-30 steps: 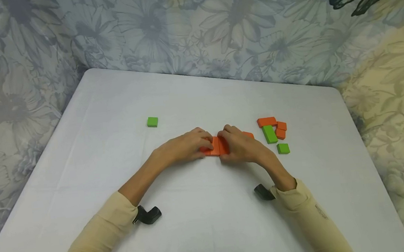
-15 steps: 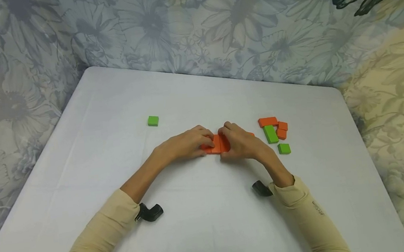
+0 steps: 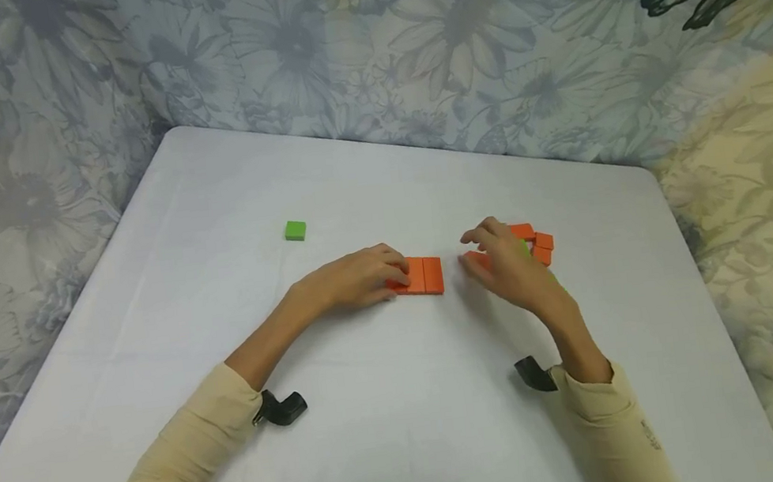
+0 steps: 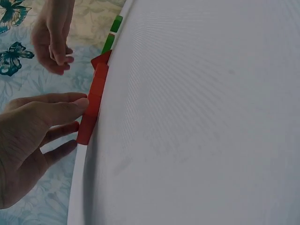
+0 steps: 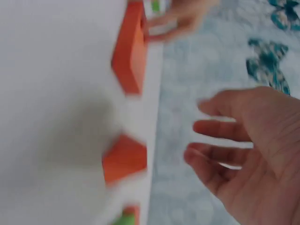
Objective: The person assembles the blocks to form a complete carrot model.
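Orange rectangular blocks (image 3: 426, 275) lie side by side in a short row on the white table. My left hand (image 3: 355, 278) holds the row's left end between thumb and fingers; the left wrist view shows the thumb (image 4: 80, 107) against the orange side. Apart from the row, to its right, my right hand (image 3: 511, 266) hovers with loosely bent fingers and nothing between them. Beneath it sits a loose orange block (image 3: 478, 259), partly covered by the hand. In the blurred right wrist view this block (image 5: 124, 158) stands clear of the fingers.
Several orange blocks (image 3: 542, 241) and a green block (image 3: 524, 246) are grouped at the right, partly behind my right hand. A lone green block (image 3: 295, 231) lies farther back on the left. The white table (image 3: 225, 204) meets patterned walls at its back edge.
My right hand has let go of the row's right end and moved right, over the loose orange block. The row's end block is now uncovered. My left hand stays in place.
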The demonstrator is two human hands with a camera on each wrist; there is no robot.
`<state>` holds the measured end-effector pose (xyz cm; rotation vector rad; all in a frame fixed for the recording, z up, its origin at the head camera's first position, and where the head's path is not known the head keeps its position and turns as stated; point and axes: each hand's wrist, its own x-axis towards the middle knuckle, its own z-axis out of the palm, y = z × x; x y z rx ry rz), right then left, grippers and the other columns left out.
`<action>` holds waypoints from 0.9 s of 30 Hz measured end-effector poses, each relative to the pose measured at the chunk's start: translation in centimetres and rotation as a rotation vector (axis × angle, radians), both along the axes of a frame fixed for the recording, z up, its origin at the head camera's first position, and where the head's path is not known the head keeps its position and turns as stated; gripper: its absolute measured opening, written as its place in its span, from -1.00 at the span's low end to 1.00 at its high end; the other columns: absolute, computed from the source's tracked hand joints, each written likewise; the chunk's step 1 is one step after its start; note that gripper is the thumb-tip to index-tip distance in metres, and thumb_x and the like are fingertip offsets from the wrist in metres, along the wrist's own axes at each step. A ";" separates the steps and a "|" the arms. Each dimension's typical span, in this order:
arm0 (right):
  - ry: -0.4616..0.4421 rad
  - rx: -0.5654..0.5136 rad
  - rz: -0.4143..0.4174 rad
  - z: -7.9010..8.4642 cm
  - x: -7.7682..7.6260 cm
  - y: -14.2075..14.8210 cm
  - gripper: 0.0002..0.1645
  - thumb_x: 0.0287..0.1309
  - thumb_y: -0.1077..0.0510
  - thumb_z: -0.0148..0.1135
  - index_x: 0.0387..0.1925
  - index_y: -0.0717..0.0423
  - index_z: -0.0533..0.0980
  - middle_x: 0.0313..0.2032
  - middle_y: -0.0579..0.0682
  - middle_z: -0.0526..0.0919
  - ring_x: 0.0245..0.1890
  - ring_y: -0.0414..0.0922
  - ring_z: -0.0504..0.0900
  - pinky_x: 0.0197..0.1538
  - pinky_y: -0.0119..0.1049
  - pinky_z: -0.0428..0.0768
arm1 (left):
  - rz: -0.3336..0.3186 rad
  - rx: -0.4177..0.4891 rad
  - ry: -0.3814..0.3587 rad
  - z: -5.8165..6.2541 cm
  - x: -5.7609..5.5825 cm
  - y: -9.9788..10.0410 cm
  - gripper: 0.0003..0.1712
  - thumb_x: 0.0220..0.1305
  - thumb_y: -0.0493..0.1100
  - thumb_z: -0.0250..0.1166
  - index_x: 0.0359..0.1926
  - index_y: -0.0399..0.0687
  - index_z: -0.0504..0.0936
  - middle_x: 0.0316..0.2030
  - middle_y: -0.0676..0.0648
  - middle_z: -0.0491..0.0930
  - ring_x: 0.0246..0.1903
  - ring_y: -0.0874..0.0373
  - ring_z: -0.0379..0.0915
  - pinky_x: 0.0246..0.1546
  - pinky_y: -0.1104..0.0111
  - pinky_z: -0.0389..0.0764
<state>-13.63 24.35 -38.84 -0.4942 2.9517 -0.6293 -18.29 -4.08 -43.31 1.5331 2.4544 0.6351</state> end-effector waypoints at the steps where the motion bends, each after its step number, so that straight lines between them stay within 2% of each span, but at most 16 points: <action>1: 0.039 -0.004 -0.021 0.2 0.1 0.9 -0.62 0.43 0.22 0.23 0.16 0.38 0.55 0.04 0.29 0.56 0.01 0.18 0.54 0.01 0.02 0.63 | -0.006 -0.005 -0.003 -0.1 -0.1 0.0 -0.68 0.40 -0.23 0.38 0.14 -0.07 0.74 0.20 -0.07 0.66 0.35 0.00 0.46 0.44 0.19 0.49; 4: 0.101 0.031 -0.106 0.7 0.5 3.8 -0.65 0.42 0.32 0.12 0.12 0.46 0.57 -0.08 0.34 0.59 -0.13 0.20 0.54 -0.13 0.00 0.59 | -0.027 -0.003 -0.013 -0.2 -0.3 0.1 -0.70 0.41 -0.26 0.36 0.12 -0.08 0.75 0.16 -0.06 0.66 0.34 0.00 0.46 0.45 0.21 0.48; 6: 0.106 0.075 -0.147 0.6 0.8 5.6 -0.65 0.40 0.36 0.08 0.10 0.50 0.58 -0.15 0.36 0.59 -0.21 0.18 0.52 -0.18 -0.03 0.55 | -0.035 -0.002 -0.011 -0.4 -0.3 0.2 -0.71 0.41 -0.26 0.35 0.11 -0.07 0.75 0.15 -0.05 0.66 0.33 0.01 0.46 0.45 0.22 0.47; 8: 0.056 0.113 -0.172 0.4 1.0 7.2 -0.64 0.40 0.37 0.05 0.09 0.52 0.58 -0.22 0.37 0.57 -0.31 0.14 0.49 -0.27 -0.09 0.52 | -0.026 -0.002 -0.019 -0.5 -0.4 0.2 -0.71 0.42 -0.26 0.35 0.11 -0.05 0.76 0.14 -0.02 0.67 0.32 0.03 0.46 0.45 0.23 0.47; 10: -0.032 0.147 -0.177 0.0 1.2 8.3 -0.63 0.42 0.36 0.03 0.12 0.49 0.57 -0.26 0.34 0.55 -0.35 0.10 0.47 -0.32 -0.16 0.48 | -0.011 -0.004 -0.022 -0.6 -0.3 0.1 -0.72 0.42 -0.25 0.35 0.11 -0.03 0.76 0.12 0.00 0.67 0.31 0.05 0.46 0.44 0.24 0.48; 12: -0.121 0.170 -0.168 -0.3 1.3 9.2 -0.62 0.45 0.32 0.05 0.17 0.44 0.56 -0.28 0.29 0.53 -0.37 0.05 0.45 -0.36 -0.23 0.45 | -0.001 -0.001 -0.024 -0.7 -0.3 0.0 -0.72 0.42 -0.25 0.35 0.10 -0.02 0.77 0.10 0.02 0.67 0.30 0.07 0.46 0.43 0.25 0.48; 14: -0.176 0.187 -0.168 -0.5 1.5 9.8 -0.64 0.44 0.30 0.06 0.14 0.38 0.58 -0.30 0.24 0.54 -0.36 0.02 0.44 -0.36 -0.26 0.42 | -0.001 0.010 -0.024 -0.7 -0.2 0.0 -0.73 0.41 -0.26 0.36 0.09 -0.02 0.78 0.08 0.02 0.68 0.28 0.07 0.47 0.41 0.25 0.50; 22: -0.215 0.213 -0.211 -0.1 1.4 11.9 -0.71 0.44 0.17 0.17 -0.01 0.35 0.55 -0.23 0.29 0.58 -0.29 0.09 0.52 -0.31 -0.15 0.51 | 0.010 -0.002 -0.011 0.0 0.0 -0.1 -0.73 0.37 -0.25 0.40 0.06 -0.01 0.80 -0.02 0.03 0.70 0.04 0.09 0.52 0.19 0.29 0.61; 27: -0.249 0.188 -0.256 -0.5 0.8 12.6 -0.69 0.46 0.07 0.22 -0.13 0.31 0.52 -0.26 0.23 0.64 -0.32 0.05 0.56 -0.33 -0.21 0.50 | -0.008 -0.013 -0.014 0.3 -0.2 0.2 -0.73 0.37 -0.25 0.40 0.06 -0.01 0.80 -0.03 0.02 0.70 0.02 0.09 0.51 0.16 0.29 0.61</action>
